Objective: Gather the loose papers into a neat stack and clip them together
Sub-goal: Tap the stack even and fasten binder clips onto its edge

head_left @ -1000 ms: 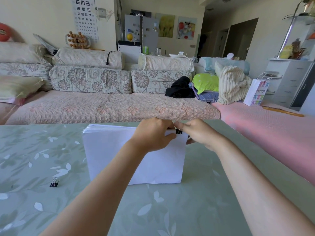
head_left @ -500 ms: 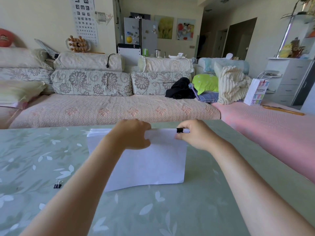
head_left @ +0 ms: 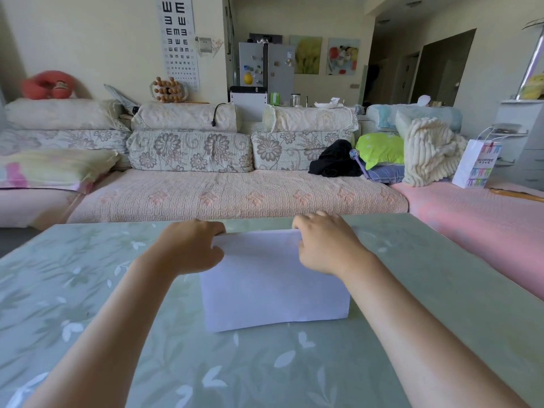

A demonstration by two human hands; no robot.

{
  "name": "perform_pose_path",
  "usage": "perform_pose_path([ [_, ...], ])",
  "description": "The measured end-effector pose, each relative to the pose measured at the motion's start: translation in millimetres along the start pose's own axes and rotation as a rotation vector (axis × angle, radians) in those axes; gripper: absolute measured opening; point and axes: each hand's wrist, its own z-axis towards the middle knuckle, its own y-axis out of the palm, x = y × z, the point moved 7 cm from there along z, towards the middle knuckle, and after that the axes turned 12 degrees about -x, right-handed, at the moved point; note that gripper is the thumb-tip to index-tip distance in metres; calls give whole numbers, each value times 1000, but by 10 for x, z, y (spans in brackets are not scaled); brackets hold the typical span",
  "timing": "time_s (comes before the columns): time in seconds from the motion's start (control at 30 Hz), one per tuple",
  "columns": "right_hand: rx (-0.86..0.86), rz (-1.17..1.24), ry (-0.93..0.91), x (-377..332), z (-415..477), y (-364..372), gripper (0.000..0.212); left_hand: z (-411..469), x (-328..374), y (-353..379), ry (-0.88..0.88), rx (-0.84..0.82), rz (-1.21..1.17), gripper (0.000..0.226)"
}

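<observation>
A white stack of papers [head_left: 273,287] lies on the green table [head_left: 88,290] in front of me. My left hand [head_left: 188,248] grips the stack's far left corner with curled fingers. My right hand [head_left: 326,245] covers the far right part of the top edge, its fingers curled over the papers. The black binder clip seen there earlier is hidden under my right hand. No other clip shows in this view.
Just past the table's far edge runs a long sofa [head_left: 235,195] with floral cushions. A pink-covered seat [head_left: 471,219] runs along the right, with a white paper bag [head_left: 477,163] on it.
The stack has shifted right and looks narrower. Both hands moved along the far edge, the right hand now covering the clip. The view tilted up, and the spare clip at left left the frame.
</observation>
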Motion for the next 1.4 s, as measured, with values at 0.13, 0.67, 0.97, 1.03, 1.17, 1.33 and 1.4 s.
perform_pose_path([
  [0.13,121,76,-158,-657,93,42,38,-129,10,54,41,161,-109,29],
  [0.67,206,37,-102,-935,360,178,24,-718,-1352,1734,-467,-375,-183,52],
  [0.97,207,15,-90,-991,332,182,23,-725,-565,1607,-55,-636,-571,12],
  [1.03,213,16,-90,-990,328,182,22,-714,-214,1568,45,-681,-601,11],
  [1.17,228,22,-102,-1007,327,179,21,-651,229,1589,128,-681,-636,13],
  [1.33,260,25,-105,-978,329,185,18,-523,-66,693,56,223,-832,28],
  [1.4,261,29,-113,-976,329,193,16,-615,-295,433,-51,661,-856,25],
])
